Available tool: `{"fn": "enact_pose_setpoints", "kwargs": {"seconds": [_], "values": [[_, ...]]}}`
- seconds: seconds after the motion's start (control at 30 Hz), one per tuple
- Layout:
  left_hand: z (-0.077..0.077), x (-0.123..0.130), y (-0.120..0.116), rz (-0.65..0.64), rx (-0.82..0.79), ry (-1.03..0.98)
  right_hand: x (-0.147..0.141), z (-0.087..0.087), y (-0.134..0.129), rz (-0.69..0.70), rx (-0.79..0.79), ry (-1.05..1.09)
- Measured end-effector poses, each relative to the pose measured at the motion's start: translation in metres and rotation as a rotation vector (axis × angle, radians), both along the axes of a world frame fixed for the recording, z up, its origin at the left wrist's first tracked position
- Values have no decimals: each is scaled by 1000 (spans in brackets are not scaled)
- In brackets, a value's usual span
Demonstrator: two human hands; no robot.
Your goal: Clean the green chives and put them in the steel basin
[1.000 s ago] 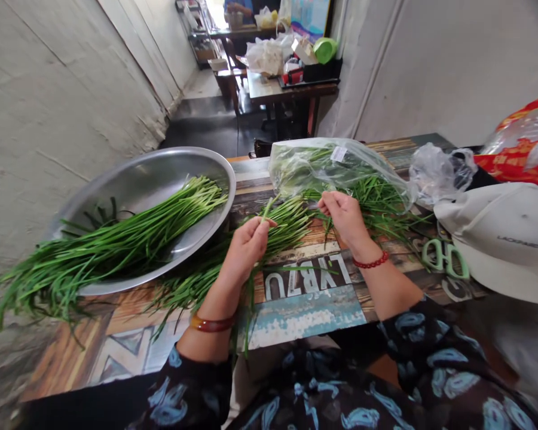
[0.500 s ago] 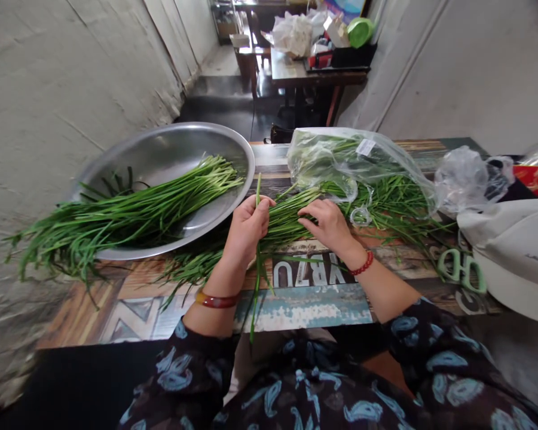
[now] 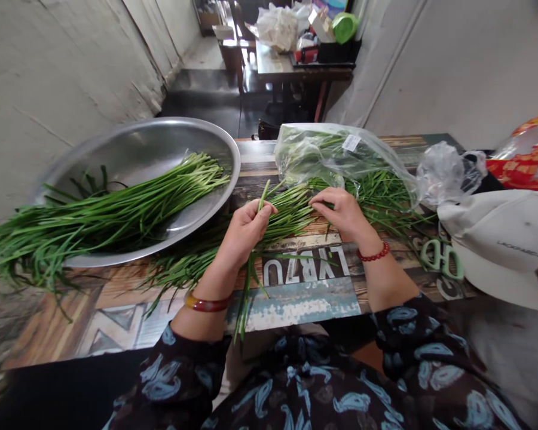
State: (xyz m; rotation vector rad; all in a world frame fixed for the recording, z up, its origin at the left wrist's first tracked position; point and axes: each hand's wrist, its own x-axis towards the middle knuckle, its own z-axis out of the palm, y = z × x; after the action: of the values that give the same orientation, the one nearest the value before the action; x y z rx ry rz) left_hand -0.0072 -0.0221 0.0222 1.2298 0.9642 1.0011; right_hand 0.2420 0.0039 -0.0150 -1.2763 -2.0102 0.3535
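My left hand (image 3: 247,230) is closed round a few green stalks, whose tips rise above the thumb and whose leaves hang down over the table edge. To its right, my right hand (image 3: 339,210) is held over the loose greens, thumb and forefinger nearly together; whether something thin is between them is too small to tell. A pile of long green stalks (image 3: 291,210) lies on the table under and between the hands. More greens (image 3: 147,203) rest in a wide steel basin (image 3: 170,128) at the left, their leaves hanging over its rim.
A clear plastic bag (image 3: 336,149) with greens inside lies behind the pile. On the right are a crumpled bag (image 3: 443,170), green-handled scissors (image 3: 442,258), a pale cap (image 3: 502,233) and a red package (image 3: 524,167). Another table (image 3: 269,63) with bags stands farther back.
The view has shifted to the right. My right hand has moved a little away from my left. The stalks in my left hand now tilt, and more leaves hang below it.
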Motion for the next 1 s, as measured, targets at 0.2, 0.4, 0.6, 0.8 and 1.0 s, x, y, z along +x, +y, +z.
{"fn": "enact_pose_setpoints", "kwargs": {"seconds": [0.2,0.4,0.6,0.8,1.0], "values": [[-1,0,0,-2,25,35,3,-4,-1,-70,-18,-167],[-1,1,-1,4,13,32,-3,6,-2,-61,-258,520],[-3,1,-1,41,28,42,-19,17,-10,-47,-457,959],[1,0,-2,53,193,-41,-26,25,-20,59,-441,983],[6,3,-9,-95,320,58,-32,27,-25,81,-311,871]]}}
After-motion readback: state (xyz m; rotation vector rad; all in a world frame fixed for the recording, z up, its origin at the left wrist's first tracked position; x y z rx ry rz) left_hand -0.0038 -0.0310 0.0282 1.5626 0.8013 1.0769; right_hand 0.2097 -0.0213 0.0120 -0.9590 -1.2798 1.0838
